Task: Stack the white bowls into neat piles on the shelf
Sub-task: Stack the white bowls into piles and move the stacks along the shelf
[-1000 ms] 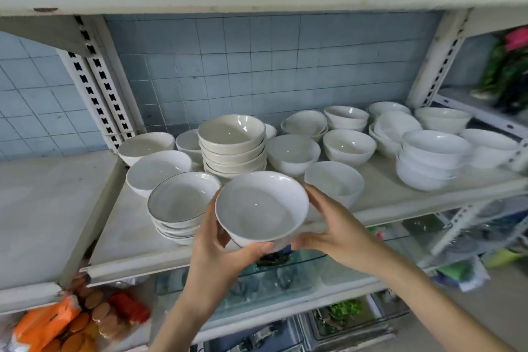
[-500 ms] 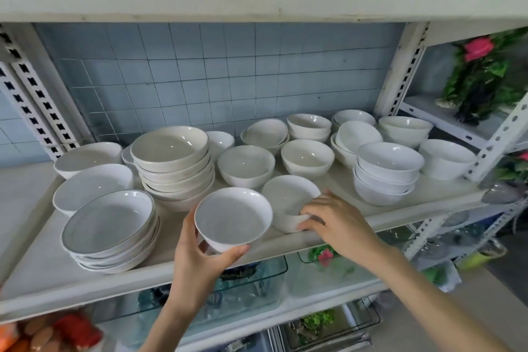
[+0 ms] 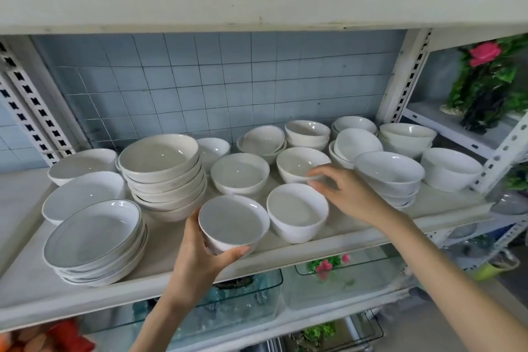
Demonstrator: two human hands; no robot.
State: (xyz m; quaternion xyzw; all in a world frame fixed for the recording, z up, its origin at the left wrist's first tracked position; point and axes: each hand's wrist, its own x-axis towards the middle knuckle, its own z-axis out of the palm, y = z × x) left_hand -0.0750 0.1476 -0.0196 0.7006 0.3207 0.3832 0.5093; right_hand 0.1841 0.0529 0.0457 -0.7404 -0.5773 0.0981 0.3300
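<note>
My left hand (image 3: pixel 197 254) grips a small white bowl (image 3: pixel 234 223) from below and the side, just above the front of the white shelf (image 3: pixel 160 266). A matching white bowl (image 3: pixel 297 208) stands on the shelf right beside it. My right hand (image 3: pixel 345 191) reaches over that bowl's far right rim, and its loosely spread, blurred fingertips are at the near rim of another white bowl (image 3: pixel 300 161) behind. It holds nothing. A further single bowl (image 3: pixel 240 173) stands at mid shelf.
A tall pile of cream bowls (image 3: pixel 163 171) stands left of centre, and a pile of dark-rimmed shallow dishes (image 3: pixel 94 237) sits at the front left. Stacked white bowls (image 3: pixel 388 174) crowd the right. A slotted upright (image 3: pixel 405 77) borders the shelf, with glass tanks (image 3: pixel 251 294) below.
My right hand left the front bowl's rim and moved back toward the bowl behind it. My left hand keeps its bowl, now lower and close beside the front bowl.
</note>
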